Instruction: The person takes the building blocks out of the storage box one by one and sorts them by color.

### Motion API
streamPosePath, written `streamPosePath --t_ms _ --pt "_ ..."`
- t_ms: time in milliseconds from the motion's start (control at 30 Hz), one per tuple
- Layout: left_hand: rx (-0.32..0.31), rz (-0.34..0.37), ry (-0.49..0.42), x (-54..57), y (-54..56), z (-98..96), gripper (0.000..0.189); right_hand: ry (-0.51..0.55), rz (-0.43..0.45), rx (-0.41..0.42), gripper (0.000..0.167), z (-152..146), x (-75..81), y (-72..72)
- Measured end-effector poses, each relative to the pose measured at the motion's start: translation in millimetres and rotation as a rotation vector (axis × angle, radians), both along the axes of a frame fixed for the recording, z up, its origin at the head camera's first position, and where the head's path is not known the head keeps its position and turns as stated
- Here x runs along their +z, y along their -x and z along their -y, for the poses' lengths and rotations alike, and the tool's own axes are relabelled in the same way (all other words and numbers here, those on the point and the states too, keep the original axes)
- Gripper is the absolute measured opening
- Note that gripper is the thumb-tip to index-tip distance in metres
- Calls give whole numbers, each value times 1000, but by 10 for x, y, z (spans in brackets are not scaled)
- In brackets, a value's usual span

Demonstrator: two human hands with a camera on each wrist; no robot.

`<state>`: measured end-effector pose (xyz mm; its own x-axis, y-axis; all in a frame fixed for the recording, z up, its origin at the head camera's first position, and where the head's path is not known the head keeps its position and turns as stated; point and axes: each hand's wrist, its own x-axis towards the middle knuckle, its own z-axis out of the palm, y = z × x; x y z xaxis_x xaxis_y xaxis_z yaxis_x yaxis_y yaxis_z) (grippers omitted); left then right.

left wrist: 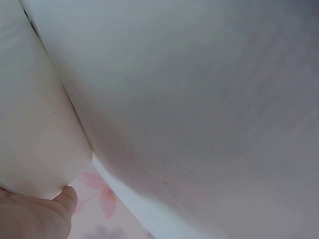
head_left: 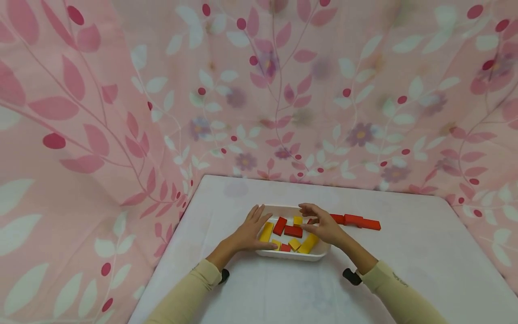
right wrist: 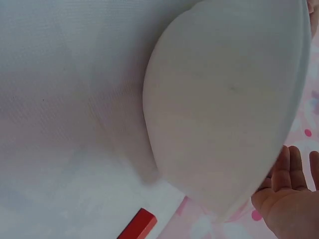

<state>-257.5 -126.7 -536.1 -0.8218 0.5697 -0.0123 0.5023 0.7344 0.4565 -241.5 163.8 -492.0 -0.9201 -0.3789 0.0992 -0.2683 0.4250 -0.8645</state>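
A white tray (head_left: 289, 256) with rounded corners holds several red and yellow blocks, among them a red block (head_left: 293, 231) near its middle. My left hand (head_left: 250, 233) lies over the tray's left side, fingers stretched forward, the thumb reaching across the near left corner by a small yellow block (head_left: 276, 245). Over the right side hovers my right hand (head_left: 327, 227), its fingers loosely bent and thumb apart, partly hiding a red block behind it. From the left wrist, the tray's outer wall (left wrist: 35, 114) shows beside the hand (left wrist: 35, 216). In the right wrist view, the fingers (right wrist: 282, 169) appear behind the rim.
Right of the tray, a row of red blocks (head_left: 354, 220) lies on the white-covered table (head_left: 291, 292), one end close behind my right hand. A long yellow block (head_left: 308, 243) slants inside the tray's right part. Pink floral cloth (head_left: 279, 90) hangs behind and at the left.
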Motion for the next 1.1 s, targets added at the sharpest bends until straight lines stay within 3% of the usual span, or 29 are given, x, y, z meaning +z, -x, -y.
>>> streamPosePath --t_ms 267,500,767,1100 --pt "4 2 2 -20 -3 27 106 -19 -10 44 43 126 -119 -4" --pt "9 -9 20 -34 -24 -5 106 -25 14 68 43 163 -257 1" --pt "9 -17 11 21 -43 11 106 -180 10 48 39 241 -328 2" --pt "-1 -28 21 17 -19 0 106 -213 59 10 36 265 -317 -8"
